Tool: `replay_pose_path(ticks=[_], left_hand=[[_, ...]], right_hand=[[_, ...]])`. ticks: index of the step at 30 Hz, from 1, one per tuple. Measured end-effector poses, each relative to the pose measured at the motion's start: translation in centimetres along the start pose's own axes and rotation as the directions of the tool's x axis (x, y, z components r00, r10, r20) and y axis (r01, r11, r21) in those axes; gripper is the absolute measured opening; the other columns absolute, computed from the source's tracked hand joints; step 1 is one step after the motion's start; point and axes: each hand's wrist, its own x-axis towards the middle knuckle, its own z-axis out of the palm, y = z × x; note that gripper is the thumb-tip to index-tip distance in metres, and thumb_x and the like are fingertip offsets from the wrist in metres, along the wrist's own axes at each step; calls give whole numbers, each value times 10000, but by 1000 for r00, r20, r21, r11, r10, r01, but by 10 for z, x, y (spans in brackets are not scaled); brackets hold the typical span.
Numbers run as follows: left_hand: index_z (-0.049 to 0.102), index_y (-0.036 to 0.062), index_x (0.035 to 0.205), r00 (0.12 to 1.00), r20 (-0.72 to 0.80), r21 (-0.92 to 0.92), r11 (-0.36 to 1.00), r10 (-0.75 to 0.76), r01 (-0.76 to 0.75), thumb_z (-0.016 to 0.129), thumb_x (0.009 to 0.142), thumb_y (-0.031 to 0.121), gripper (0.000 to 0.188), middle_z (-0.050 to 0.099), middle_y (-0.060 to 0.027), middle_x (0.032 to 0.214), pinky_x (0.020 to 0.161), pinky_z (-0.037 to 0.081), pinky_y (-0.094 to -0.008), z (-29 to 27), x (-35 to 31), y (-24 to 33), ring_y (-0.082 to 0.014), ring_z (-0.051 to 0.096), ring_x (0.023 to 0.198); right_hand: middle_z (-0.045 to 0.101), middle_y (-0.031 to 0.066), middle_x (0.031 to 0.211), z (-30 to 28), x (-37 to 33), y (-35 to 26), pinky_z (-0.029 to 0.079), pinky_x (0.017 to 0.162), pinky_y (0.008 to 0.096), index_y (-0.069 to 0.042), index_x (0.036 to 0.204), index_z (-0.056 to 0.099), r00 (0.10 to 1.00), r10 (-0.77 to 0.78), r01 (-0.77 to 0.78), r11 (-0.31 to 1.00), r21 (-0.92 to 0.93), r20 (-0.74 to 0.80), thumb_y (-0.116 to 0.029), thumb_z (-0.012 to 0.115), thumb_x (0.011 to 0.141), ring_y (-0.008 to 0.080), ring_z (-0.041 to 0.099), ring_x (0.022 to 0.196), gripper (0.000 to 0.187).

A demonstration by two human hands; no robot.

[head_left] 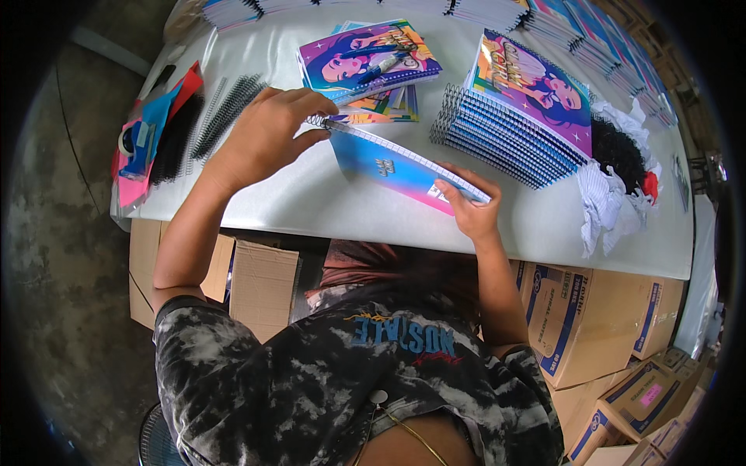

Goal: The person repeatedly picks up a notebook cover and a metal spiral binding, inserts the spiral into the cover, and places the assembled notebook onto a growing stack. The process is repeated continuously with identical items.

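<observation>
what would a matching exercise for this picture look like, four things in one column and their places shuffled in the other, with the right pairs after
Things
1. blue-and-pink notebook
2. loose black binding coils
3. tall stack of spiral notebooks
4. cardboard boxes with blue stripes

Places
a. on the right part of the table
b. lower than the tabletop, at the right
c. right hand gripping one end, left hand at the other
d. on the left part of the table

Pairs: 1-c, 2-d, 3-a, 4-b
</observation>
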Motion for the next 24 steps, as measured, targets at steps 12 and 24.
replay_pose_path(ticks=[12, 24], left_hand=[[578, 23, 993, 975, -201, 97, 992, 99, -80, 639, 794, 125, 232, 571, -109, 1074, 825, 417, -387, 12, -2, 2, -301, 552, 916], [195, -63, 1366, 837, -163, 645, 698, 523, -310, 429, 735, 733, 1043, 137, -319, 1412, 1008, -56, -614, 136, -61, -1, -489, 38, 1316]], right_hand=[[658, 123, 1005, -3, -4, -4, 489, 715, 237, 7, 1058, 624, 986, 149, -150, 988, 17, 74, 13, 605, 801, 129, 627, 812, 258], [651, 134, 1006, 14, -12, -4, 522, 736, 298, 0, 1059, 622, 986, -165, 166, 958, -234, 21, 71, 570, 719, 244, 657, 868, 351]])
